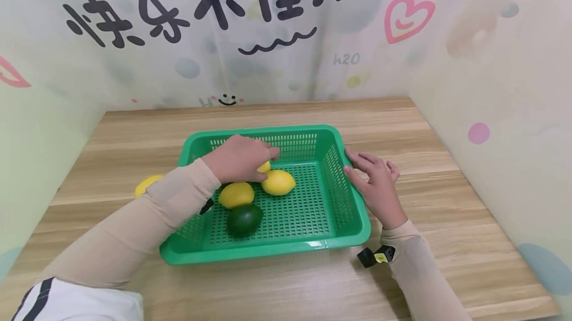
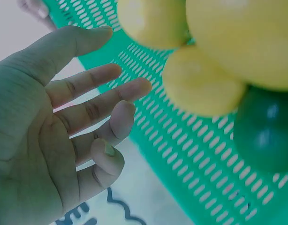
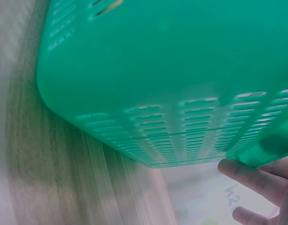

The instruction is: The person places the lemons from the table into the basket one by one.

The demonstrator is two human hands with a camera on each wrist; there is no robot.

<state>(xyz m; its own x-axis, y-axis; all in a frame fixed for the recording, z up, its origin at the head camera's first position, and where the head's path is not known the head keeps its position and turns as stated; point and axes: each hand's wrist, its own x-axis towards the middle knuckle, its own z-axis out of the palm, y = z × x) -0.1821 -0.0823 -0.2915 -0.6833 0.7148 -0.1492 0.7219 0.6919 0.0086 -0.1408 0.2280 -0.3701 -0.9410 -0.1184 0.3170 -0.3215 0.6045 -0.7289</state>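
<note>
A green perforated basket (image 1: 268, 252) stands on the wooden table. Inside lie three yellow lemons (image 1: 278, 182), (image 1: 236, 195), (image 1: 265, 166) and a dark green round fruit (image 1: 244, 219). My left hand (image 1: 250, 159) reaches over the basket's left wall and hovers just above the far lemon. In the left wrist view this hand (image 2: 69, 122) is spread and relaxed with nothing in it, the lemons (image 2: 200, 82) and the green fruit (image 2: 266, 129) beside it. My right hand (image 1: 373, 179) rests with straight fingers against the basket's right rim; its fingertips (image 3: 256, 176) show beside the basket wall (image 3: 172, 61).
Another yellow lemon (image 1: 146, 185) lies on the table to the left of the basket, partly hidden by my left sleeve. Printed fabric walls close in the table at the back and on both sides. A small black and yellow device (image 1: 377, 256) sits at my right wrist.
</note>
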